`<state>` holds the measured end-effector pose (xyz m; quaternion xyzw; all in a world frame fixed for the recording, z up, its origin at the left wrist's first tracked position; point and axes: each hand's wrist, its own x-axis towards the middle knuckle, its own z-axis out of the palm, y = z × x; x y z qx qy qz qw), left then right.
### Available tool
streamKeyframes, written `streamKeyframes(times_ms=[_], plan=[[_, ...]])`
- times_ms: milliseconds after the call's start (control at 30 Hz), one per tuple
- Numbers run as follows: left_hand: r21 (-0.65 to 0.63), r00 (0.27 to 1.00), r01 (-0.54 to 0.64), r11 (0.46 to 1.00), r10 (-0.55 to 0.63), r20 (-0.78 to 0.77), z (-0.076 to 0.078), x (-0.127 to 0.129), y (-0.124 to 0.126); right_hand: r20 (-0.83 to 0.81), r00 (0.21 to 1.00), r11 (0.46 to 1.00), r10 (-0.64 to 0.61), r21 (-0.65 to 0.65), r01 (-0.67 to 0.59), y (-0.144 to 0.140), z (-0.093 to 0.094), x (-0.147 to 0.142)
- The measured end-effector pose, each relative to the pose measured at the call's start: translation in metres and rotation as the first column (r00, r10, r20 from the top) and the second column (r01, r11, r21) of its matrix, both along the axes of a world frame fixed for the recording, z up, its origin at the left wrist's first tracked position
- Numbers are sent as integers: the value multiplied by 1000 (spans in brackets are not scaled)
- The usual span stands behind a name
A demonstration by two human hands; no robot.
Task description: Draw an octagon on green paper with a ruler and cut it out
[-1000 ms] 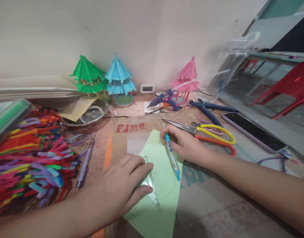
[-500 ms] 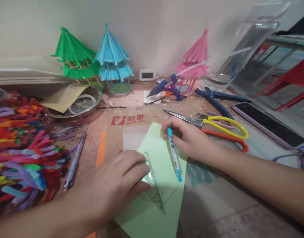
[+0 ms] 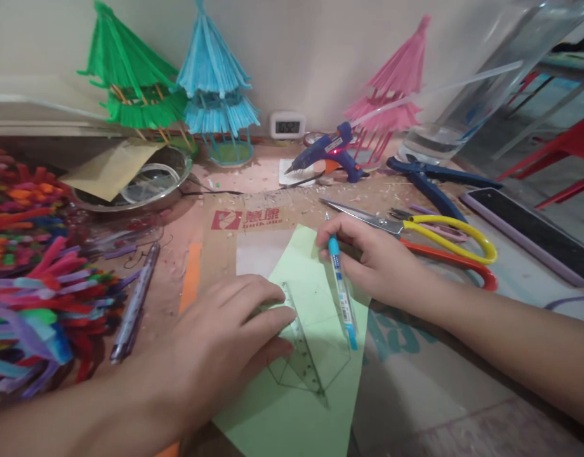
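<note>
A light green sheet of paper [image 3: 292,425] lies under both hands, with thin pencil-like lines forming an angular outline on it. My left hand [image 3: 230,336] presses a clear ruler [image 3: 304,349] onto the sheet, fingertips along its edge; the palm hides part of it, so its full shape cannot be seen. Between the fingers of my right hand [image 3: 382,260] is a blue-and-white pen [image 3: 340,289], tilted, its thin tip pointing away from me and its blue end toward me. The right hand rests at the paper's right edge.
Scissors [image 3: 444,238] with yellow and orange handles lie beyond my right hand, near blue pliers [image 3: 430,181] and a phone [image 3: 530,235]. A blue glue gun [image 3: 323,152] stands at the back. Left are a purple pen [image 3: 136,304], colourful pipe cleaners [image 3: 39,285] and a metal bowl [image 3: 172,190].
The whole view has shifted, with the objects at the back appearing higher and slightly larger. Both hands keep their hold on the ruler and pen, with little visible movement over the paper.
</note>
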<state>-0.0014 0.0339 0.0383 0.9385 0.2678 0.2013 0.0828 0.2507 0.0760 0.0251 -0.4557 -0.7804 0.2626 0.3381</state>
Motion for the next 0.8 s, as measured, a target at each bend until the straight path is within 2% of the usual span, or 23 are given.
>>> streamKeyframes(times_ms=[167, 233, 300, 333, 500, 633, 800], plan=[[-96, 994, -76, 992, 83, 75, 0, -2, -6, -5, 1000, 1000, 2, -6, -2, 0, 1, 0], [-26, 1000, 14, 1000, -13, 20, 1, -4, -8, -17, 1000, 1000, 9, -9, -9, -1, 1, 0], [102, 988, 141, 985, -133, -84, 3, -7, -10, -29, 1000, 1000, 9, -12, -9, -1, 1, 0], [133, 980, 173, 976, -156, -126, 4, -8, -11, -34, 999, 1000, 8, -15, -8, -1, 2, -1], [63, 969, 147, 987, -131, -209, 2, -18, -15, -33, 999, 1000, 2, -16, -3, -1, 3, -1], [106, 976, 153, 982, -133, -174, 2, -20, -14, -13, 1000, 1000, 2, 7, -2, -1, 3, 0], [117, 994, 102, 988, -97, -44, 9, -8, -9, 5, 1000, 1000, 3, -16, -3, -1, 4, 1]])
